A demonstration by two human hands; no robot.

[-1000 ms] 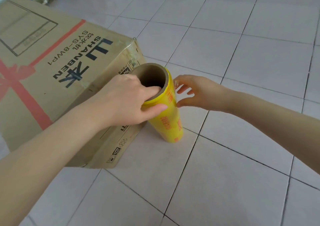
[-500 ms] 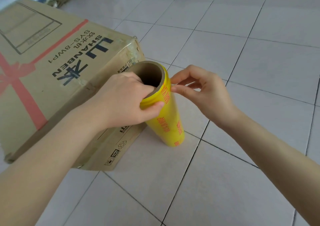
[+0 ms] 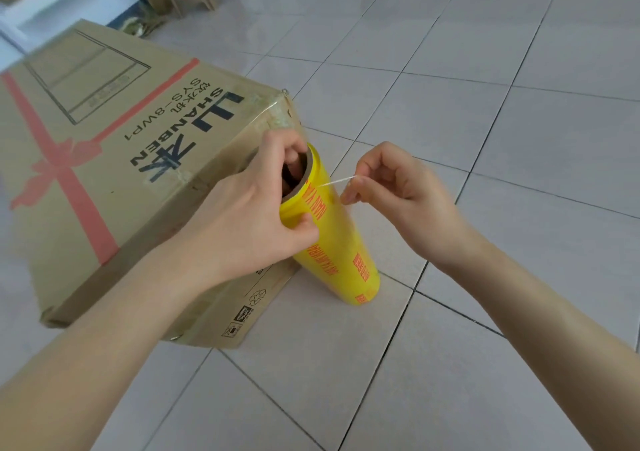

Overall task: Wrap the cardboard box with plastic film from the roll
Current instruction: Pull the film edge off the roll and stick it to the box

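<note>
The roll [image 3: 332, 243] is gripped by the left hand [image 3: 249, 215], a film strand [image 3: 336, 181] is pinched by the right hand [image 3: 391, 187]; the box [image 3: 104, 160], at left, is not yet wrapped.

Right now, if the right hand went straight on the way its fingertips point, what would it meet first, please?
Probably the upper side of the yellow plastic film roll, close ahead of the right hand; depth is unclear.

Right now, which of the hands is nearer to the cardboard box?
Left. The left hand grips the top of the roll right beside the cardboard box. The right hand pinches a strand of film on the roll's far side, away from the box.
</note>
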